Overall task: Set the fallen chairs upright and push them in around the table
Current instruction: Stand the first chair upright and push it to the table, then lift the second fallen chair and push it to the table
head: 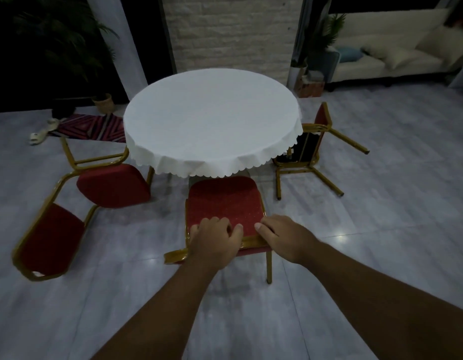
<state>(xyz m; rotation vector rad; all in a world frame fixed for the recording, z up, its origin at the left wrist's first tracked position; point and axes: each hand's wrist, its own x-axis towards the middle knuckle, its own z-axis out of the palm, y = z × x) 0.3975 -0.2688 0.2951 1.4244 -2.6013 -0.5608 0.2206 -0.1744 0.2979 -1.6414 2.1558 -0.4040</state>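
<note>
Both hands [216, 241] [282, 239] gripped gold top rail of upright red-cushioned metal-framed chair [225, 203]; frame appeared rigid, light, slideable

I see the grey tiled floor [381, 229] carrying a round white-clothed table [212, 118], red-cushioned gold-framed chairs [113, 185] toppled left and right, and a striped rug [92, 127] far left.

Chair frame [253, 241]: glossy gold-painted metal. Seat [225, 203]: red woven cloth, dotted. Tablecloth [212, 120] looked matt white; floor [381, 216] was glossy grey tile.
</note>
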